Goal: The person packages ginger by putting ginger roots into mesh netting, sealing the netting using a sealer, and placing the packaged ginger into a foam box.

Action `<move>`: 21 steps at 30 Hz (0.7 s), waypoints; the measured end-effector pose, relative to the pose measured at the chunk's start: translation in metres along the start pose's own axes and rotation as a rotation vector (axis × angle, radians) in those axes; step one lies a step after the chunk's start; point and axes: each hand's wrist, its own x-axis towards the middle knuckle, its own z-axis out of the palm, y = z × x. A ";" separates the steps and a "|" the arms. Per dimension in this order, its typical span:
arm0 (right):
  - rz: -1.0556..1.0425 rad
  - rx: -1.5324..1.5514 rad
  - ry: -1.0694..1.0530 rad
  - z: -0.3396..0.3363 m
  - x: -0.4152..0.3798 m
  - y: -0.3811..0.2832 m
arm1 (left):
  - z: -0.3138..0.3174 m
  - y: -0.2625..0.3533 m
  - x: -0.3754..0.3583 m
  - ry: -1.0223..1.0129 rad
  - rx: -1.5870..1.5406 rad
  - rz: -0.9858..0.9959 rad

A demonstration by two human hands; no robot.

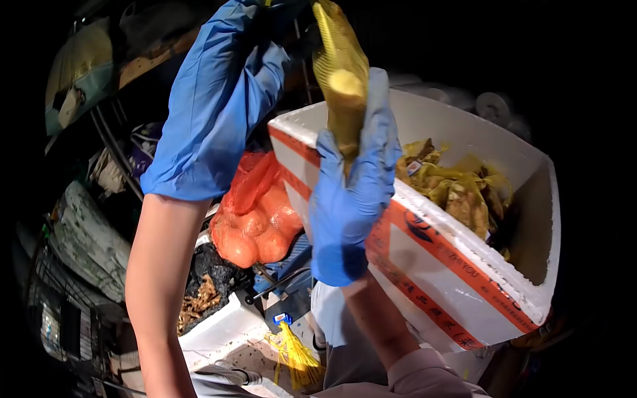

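Note:
My right hand point(352, 205), in a blue glove, is closed round the lower part of a yellow mesh bag point(342, 53), thumb on one side and fingers on the other. A pale, round-ended piece shows through the mesh just above my thumb. The bag stands upright and runs out of the top of the view. My left hand point(262, 56), also gloved in blue, is raised at the top edge beside the bag, its fingers mostly cut off or in shadow. A bit of yellow shows by it.
A white foam box point(458, 265) with orange printed tape holds several filled yellow mesh bags point(458, 192). Left of it lies a red net bag point(255, 219) of round things. Below are loose brown knobbly pieces point(200, 298) on black plastic and a bundle of yellow netting point(295, 355).

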 end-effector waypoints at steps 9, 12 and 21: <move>-0.170 -0.289 -0.072 -0.027 0.036 -0.011 | 0.097 -0.054 0.079 -0.073 -1.118 -0.599; -0.045 -0.173 -0.204 -0.046 0.016 -0.020 | 0.109 -0.119 0.076 -0.115 -0.991 -0.658; -0.029 0.099 -0.431 -0.058 -0.034 0.002 | 0.093 -0.173 0.007 -0.456 -0.764 -0.975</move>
